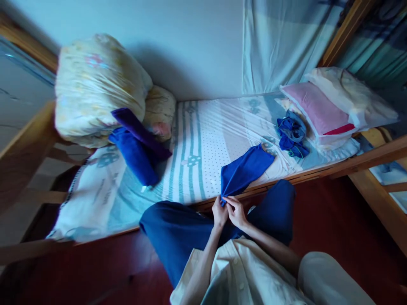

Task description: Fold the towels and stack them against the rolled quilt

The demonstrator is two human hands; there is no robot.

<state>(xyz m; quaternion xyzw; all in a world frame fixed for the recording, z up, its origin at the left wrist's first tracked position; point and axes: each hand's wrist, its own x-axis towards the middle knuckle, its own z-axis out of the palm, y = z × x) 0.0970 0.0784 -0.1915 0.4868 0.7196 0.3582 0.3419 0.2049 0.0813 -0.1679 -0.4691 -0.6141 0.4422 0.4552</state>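
Note:
A blue cloth [244, 170] lies on the bed's near edge, stretched toward the right. My left hand [219, 211] and my right hand [237, 210] are side by side, both pinching its near end just above my knees. A second folded blue cloth [135, 157] with a purple cloth [140, 132] across it leans against the bundled quilt at the left. A crumpled pile of blue clothing [291, 134] sits by the pillows on the right.
The bed [197, 140] has a striped and dotted sheet and a wooden frame [365, 160]. A large yellowish bundled quilt [95, 87] fills the left end. Pink and white pillows [321, 108] lie at the right end. The floor [333, 220] is dark red.

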